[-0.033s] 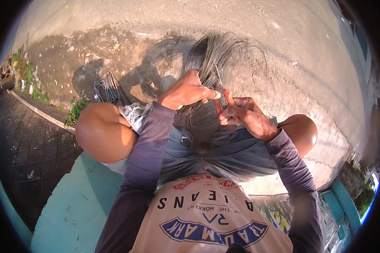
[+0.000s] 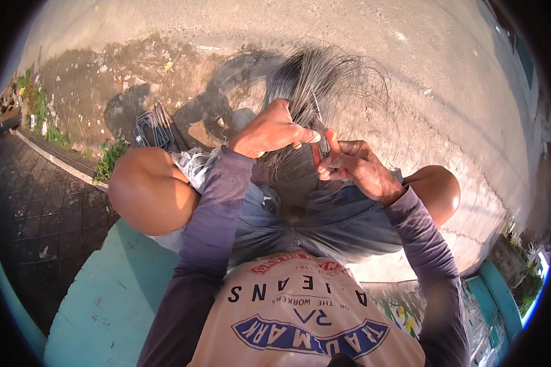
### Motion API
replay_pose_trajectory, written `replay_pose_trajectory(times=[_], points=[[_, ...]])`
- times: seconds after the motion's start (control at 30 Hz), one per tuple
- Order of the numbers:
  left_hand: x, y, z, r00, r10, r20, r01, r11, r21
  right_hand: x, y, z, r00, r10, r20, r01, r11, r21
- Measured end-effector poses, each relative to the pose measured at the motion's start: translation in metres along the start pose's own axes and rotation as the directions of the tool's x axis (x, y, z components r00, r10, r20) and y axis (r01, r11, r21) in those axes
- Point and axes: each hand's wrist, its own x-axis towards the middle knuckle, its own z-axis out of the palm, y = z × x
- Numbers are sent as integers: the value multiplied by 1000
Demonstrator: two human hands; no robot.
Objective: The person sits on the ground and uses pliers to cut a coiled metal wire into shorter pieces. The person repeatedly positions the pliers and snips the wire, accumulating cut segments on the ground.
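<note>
A thick, fanned-out bundle of thin grey wires (image 2: 309, 76) spreads above the ground between my knees. My left hand (image 2: 272, 131) is closed over the near end of the bundle, thumb and fingers pressed together toward the right. Beside it, my right hand (image 2: 358, 168) is closed around what looks like small pliers (image 2: 318, 126), with a grey metal head and reddish-orange handles. The metal head sits at the bundle's right edge, next to my left fingertips. A thin bright strand rises from there. My fingers hide the exact contact between the tool and the wires.
Bent metal rods and long-handled tools (image 2: 156, 128) lie on the ground beyond my left knee. I sit on a turquoise surface (image 2: 104, 300). Dark paving (image 2: 37, 214) and a kerb are at left; rough concrete (image 2: 434, 79) extends ahead and right.
</note>
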Motion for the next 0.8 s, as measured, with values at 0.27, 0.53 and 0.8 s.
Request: replay_pose_trajectory(times=[0.27,0.53,0.8], points=[[1,-2,-5,991,-22,134,19,1000,25,0,-5,-5,993,12,117,-14,1000,15],[-3,2,-3,969,-166,182,195,968,-160,-1,-18,0,996,82,41,-86,990,112],[0,-9,6,974,-51,220,147,883,-446,14,-18,9,998,-59,-30,66,940,335]])
